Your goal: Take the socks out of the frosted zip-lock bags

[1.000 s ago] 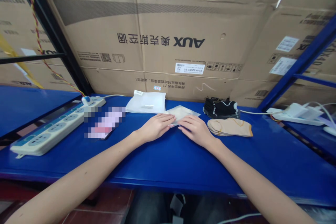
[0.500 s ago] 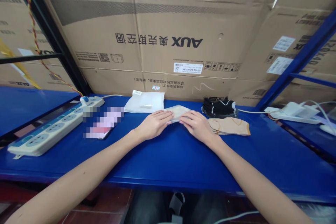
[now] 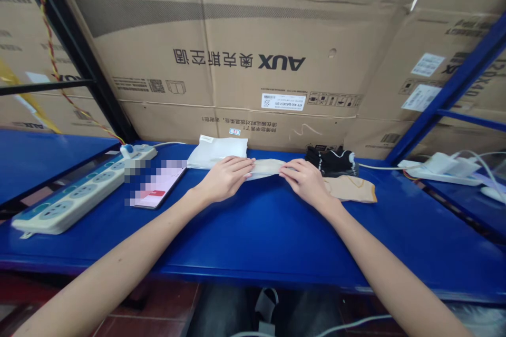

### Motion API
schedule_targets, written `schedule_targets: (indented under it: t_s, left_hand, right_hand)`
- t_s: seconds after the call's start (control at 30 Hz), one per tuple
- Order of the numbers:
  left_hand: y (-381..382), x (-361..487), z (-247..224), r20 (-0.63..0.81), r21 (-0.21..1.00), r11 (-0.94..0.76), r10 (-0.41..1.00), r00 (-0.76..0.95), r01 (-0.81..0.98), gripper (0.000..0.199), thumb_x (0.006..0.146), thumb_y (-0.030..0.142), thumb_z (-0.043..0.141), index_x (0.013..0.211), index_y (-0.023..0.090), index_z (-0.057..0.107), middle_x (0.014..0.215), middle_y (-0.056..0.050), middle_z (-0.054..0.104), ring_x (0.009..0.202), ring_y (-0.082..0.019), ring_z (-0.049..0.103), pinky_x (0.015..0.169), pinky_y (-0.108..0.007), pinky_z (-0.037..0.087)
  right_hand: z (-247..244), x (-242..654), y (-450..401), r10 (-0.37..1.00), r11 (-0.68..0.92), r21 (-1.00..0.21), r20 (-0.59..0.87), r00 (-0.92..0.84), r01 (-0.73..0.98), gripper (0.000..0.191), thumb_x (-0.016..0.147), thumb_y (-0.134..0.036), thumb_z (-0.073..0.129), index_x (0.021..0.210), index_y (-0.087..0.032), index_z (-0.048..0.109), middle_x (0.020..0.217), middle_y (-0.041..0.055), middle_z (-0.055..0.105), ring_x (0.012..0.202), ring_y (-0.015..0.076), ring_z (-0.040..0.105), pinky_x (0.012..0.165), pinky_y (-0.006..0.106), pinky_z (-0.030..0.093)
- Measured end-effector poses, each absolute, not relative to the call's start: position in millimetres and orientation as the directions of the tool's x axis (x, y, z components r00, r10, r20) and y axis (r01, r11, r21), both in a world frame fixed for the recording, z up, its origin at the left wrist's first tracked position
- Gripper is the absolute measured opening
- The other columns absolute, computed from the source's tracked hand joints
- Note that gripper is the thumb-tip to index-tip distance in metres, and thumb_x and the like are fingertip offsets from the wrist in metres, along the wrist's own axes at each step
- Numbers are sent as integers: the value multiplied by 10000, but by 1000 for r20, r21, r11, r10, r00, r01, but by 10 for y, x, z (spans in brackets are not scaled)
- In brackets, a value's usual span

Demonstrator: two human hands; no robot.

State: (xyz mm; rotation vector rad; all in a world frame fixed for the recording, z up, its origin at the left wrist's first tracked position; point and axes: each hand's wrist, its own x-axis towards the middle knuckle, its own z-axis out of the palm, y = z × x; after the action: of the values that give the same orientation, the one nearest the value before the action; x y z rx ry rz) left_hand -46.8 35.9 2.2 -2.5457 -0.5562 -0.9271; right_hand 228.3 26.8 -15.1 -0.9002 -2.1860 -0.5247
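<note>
A frosted plastic bag (image 3: 266, 168) with something beige inside is stretched lengthwise between my two hands, just above or on the blue table. My left hand (image 3: 228, 178) closes over its left end, fingers together on top. At the other end my right hand (image 3: 303, 180) has its fingers and thumb closed on the bag. Behind my left hand lies a stack of white, see-through plastic bags (image 3: 219, 151). Beside my right hand rest beige socks (image 3: 350, 188) with yellowish edging, and a pile of black socks (image 3: 334, 161) sits behind them.
A phone (image 3: 168, 184), partly pixelated, lies on the blue table (image 3: 253, 242) to the left. Farther left is a long power strip (image 3: 87, 189). Cardboard (image 3: 237, 21) walls off the back. Another power strip (image 3: 443, 171) with chargers stands at right, near a blue post (image 3: 438, 100).
My hands have moved apart, right hand rightward and left hand slightly left. The bag, bent up in a peak before, is now drawn out longer and flatter between them.
</note>
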Motion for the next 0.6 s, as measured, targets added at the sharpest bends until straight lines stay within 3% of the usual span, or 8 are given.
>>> schedule_targets:
  t_s: [0.4,0.6]
  left_hand:
    - [384,-516,54,679,-269,-832,193,708,485,282,997,184,412,1188,122,610,1204,-130,672,1061,-233,646,864,-410,522]
    - [412,-584,93,716,-226,-823,222,662,521,262,997,212,431,1149,141,631,1167,-109,692,1040,-227,656,857,-398,519]
  right_hand:
    - [-134,2374,319,467,648,52,761,-451,760,206,941,-238,547,942,-212,752,921,46,762,858,206,656,764,335,550]
    - [-167,2521,383,525,584,21,753,-397,812,223,947,-258,532,962,-219,751,936,30,767,862,217,672,764,345,558]
